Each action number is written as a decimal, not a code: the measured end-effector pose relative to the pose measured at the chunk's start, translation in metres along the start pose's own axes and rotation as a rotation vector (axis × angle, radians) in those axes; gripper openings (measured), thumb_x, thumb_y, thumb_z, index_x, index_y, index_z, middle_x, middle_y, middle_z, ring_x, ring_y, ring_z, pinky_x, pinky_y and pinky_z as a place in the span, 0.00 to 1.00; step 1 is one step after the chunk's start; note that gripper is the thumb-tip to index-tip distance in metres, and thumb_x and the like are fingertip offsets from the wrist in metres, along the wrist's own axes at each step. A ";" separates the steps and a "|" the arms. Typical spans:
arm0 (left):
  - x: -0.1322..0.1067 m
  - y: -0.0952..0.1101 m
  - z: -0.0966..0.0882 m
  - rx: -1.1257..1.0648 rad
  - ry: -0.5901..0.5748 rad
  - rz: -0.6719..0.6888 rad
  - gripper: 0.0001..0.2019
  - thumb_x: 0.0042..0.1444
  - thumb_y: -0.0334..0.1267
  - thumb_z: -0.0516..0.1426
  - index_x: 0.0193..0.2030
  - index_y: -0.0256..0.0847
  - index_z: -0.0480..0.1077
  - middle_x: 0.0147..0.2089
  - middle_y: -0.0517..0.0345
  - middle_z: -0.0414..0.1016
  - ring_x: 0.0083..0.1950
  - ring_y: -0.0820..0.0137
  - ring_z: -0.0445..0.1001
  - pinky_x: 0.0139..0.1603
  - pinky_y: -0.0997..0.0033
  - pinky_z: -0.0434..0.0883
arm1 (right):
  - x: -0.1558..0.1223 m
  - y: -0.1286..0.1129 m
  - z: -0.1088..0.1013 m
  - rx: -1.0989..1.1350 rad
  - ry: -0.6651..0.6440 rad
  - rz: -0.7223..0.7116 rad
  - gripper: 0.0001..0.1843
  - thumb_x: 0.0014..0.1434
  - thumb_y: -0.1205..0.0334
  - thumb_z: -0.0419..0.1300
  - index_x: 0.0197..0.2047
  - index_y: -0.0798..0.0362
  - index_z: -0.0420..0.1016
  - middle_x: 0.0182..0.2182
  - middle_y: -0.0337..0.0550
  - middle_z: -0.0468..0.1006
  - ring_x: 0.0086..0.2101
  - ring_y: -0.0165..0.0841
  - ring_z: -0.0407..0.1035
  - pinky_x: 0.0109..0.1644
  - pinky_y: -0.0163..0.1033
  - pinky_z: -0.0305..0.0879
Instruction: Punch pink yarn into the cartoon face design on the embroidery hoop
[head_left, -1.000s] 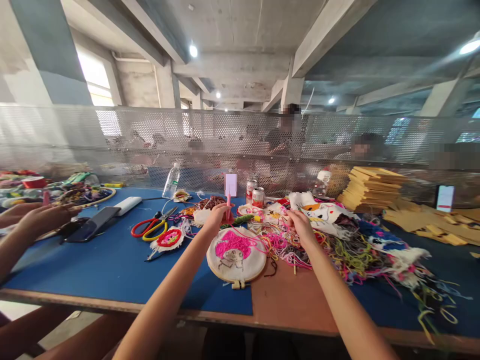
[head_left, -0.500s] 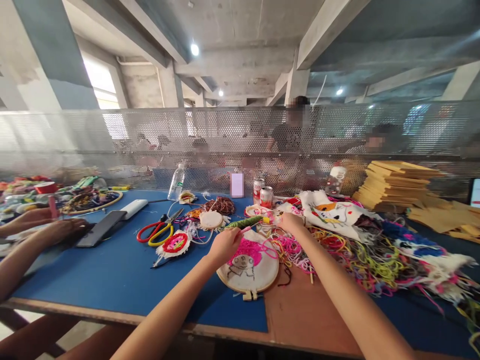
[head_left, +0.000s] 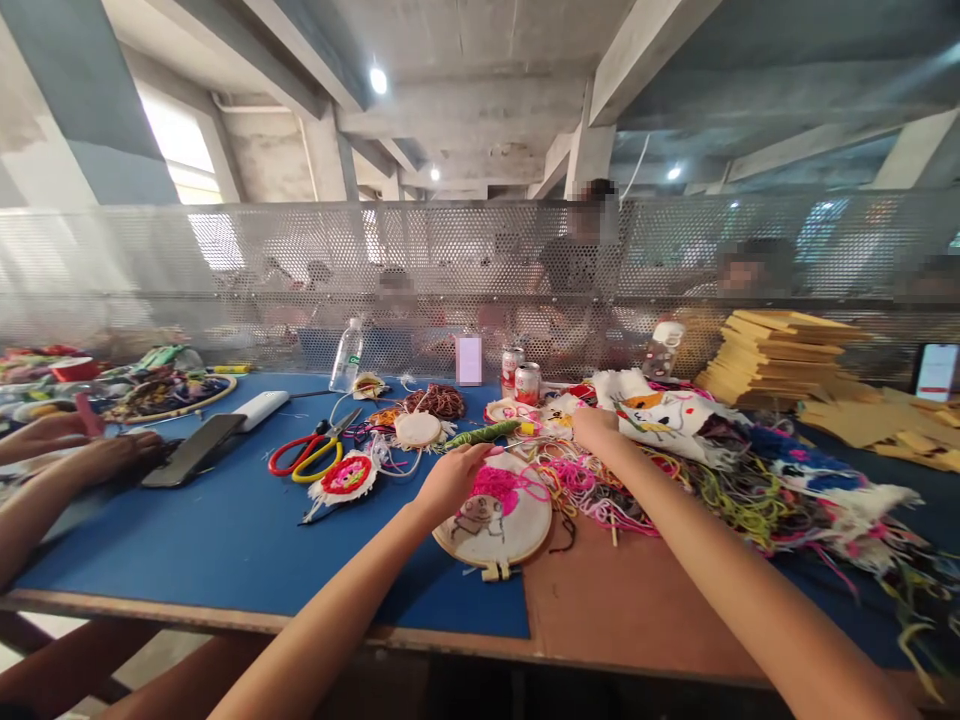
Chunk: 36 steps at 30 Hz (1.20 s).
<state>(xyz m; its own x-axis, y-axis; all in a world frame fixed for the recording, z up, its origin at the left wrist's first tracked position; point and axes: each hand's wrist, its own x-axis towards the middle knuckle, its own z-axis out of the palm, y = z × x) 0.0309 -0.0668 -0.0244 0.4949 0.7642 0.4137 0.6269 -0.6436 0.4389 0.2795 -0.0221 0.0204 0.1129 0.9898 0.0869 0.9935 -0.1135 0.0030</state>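
My left hand (head_left: pixel 452 484) is closed round a slim pink tool (head_left: pixel 496 451), with only its end showing past the fingers. Under it lies an embroidery hoop (head_left: pixel 491 540) of white cloth, bearing a drawn face and pink looped hair. A green yarn hank (head_left: pixel 486 434) with a yellow end lies just beyond the fingers. Farther right, my right hand (head_left: pixel 596 432) reaches to the edge of a heap of yarn and cloth. Its fingers are drawn together, and what they grip is hidden. Pink yarn (head_left: pixel 577 470) runs loose between the hoop and the heap.
Red-and-yellow scissors (head_left: pixel 315 455) and a round red patch (head_left: pixel 347 478) lie left. Two cans (head_left: pixel 527 383), a bottle (head_left: pixel 347 355) and a propped phone (head_left: pixel 469 360) stand behind. Stacked yellow pieces (head_left: pixel 776 355) rise at right. A co-worker's hands (head_left: pixel 112 455) are at far left.
My right hand has shifted slightly right and up, away from the hoop. My left hand stays over the hoop, still holding the pink tool. The whole view has shifted a little.
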 end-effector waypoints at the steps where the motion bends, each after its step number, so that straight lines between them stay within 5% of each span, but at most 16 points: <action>1: 0.000 0.001 -0.001 0.023 0.010 0.005 0.16 0.62 0.34 0.45 0.52 0.41 0.68 0.45 0.49 0.72 0.43 0.66 0.72 0.44 0.68 0.67 | -0.004 0.003 -0.010 0.009 0.022 0.008 0.15 0.61 0.58 0.55 0.48 0.56 0.68 0.46 0.47 0.71 0.42 0.35 0.69 0.44 0.45 0.68; 3: 0.000 0.003 -0.003 0.059 0.035 0.032 0.16 0.63 0.34 0.44 0.52 0.40 0.69 0.42 0.50 0.70 0.40 0.68 0.71 0.42 0.70 0.68 | -0.013 0.011 -0.032 0.038 0.087 0.006 0.10 0.56 0.61 0.59 0.38 0.58 0.75 0.37 0.52 0.76 0.39 0.39 0.71 0.39 0.42 0.67; 6: -0.001 0.008 -0.006 0.092 0.058 0.100 0.16 0.63 0.34 0.45 0.51 0.41 0.70 0.39 0.52 0.68 0.38 0.70 0.70 0.41 0.71 0.67 | -0.034 0.024 -0.056 0.104 0.214 -0.045 0.07 0.55 0.59 0.60 0.33 0.52 0.77 0.32 0.47 0.78 0.36 0.40 0.72 0.36 0.40 0.64; 8: -0.001 0.010 -0.007 0.101 0.049 0.134 0.15 0.62 0.34 0.46 0.49 0.41 0.71 0.38 0.53 0.68 0.37 0.70 0.69 0.41 0.72 0.67 | -0.048 0.027 -0.056 0.365 0.454 -0.167 0.10 0.56 0.56 0.57 0.31 0.51 0.76 0.27 0.42 0.78 0.31 0.35 0.72 0.33 0.38 0.63; 11: -0.001 0.012 -0.008 0.140 0.003 0.149 0.13 0.61 0.32 0.47 0.44 0.40 0.71 0.38 0.54 0.69 0.37 0.70 0.70 0.39 0.73 0.67 | -0.059 0.019 -0.030 1.104 0.612 -0.296 0.12 0.55 0.51 0.57 0.28 0.51 0.70 0.19 0.37 0.74 0.21 0.30 0.70 0.25 0.34 0.63; 14: -0.002 0.014 -0.007 0.236 -0.076 0.147 0.12 0.61 0.30 0.46 0.43 0.39 0.69 0.38 0.53 0.72 0.39 0.68 0.72 0.38 0.72 0.67 | -0.053 0.002 0.011 1.751 0.545 -0.160 0.17 0.50 0.44 0.59 0.29 0.49 0.61 0.16 0.32 0.72 0.15 0.29 0.67 0.16 0.31 0.59; 16: -0.003 0.015 -0.005 0.308 -0.125 0.143 0.12 0.60 0.28 0.45 0.44 0.39 0.68 0.39 0.53 0.73 0.41 0.67 0.72 0.39 0.71 0.67 | -0.045 -0.006 0.034 1.921 0.450 -0.059 0.22 0.44 0.42 0.62 0.28 0.49 0.59 0.15 0.31 0.72 0.14 0.28 0.66 0.13 0.30 0.58; 22: -0.006 0.016 -0.003 0.392 -0.130 0.147 0.11 0.59 0.36 0.49 0.45 0.41 0.68 0.41 0.53 0.73 0.41 0.65 0.72 0.40 0.70 0.67 | -0.041 -0.007 0.056 1.969 0.242 -0.072 0.25 0.31 0.49 0.71 0.25 0.50 0.62 0.21 0.37 0.76 0.26 0.34 0.74 0.30 0.37 0.72; 26: -0.006 0.017 -0.007 0.348 -0.088 0.161 0.14 0.61 0.45 0.47 0.43 0.42 0.70 0.37 0.56 0.73 0.37 0.68 0.72 0.35 0.73 0.66 | -0.054 -0.007 0.052 1.934 0.167 -0.109 0.20 0.36 0.54 0.71 0.28 0.52 0.67 0.25 0.39 0.78 0.29 0.33 0.74 0.35 0.37 0.72; 32: -0.004 0.015 -0.007 0.343 -0.016 0.238 0.14 0.61 0.45 0.48 0.43 0.45 0.73 0.32 0.58 0.71 0.35 0.70 0.71 0.35 0.74 0.65 | -0.072 -0.010 0.044 1.416 0.468 -0.395 0.08 0.55 0.56 0.60 0.32 0.50 0.67 0.29 0.40 0.75 0.33 0.34 0.72 0.40 0.40 0.68; 36: -0.003 0.012 -0.006 0.351 0.039 0.223 0.13 0.60 0.44 0.50 0.42 0.45 0.73 0.31 0.58 0.70 0.34 0.71 0.70 0.32 0.75 0.64 | -0.082 -0.008 0.039 1.203 0.605 -0.498 0.04 0.59 0.59 0.55 0.35 0.49 0.66 0.30 0.40 0.75 0.33 0.34 0.72 0.39 0.40 0.69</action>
<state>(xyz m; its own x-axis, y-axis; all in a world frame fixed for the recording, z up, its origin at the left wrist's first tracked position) 0.0331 -0.0776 -0.0154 0.6225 0.6012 0.5010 0.6775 -0.7345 0.0396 0.2628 -0.0994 -0.0253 0.0371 0.6811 0.7312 0.3690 0.6707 -0.6434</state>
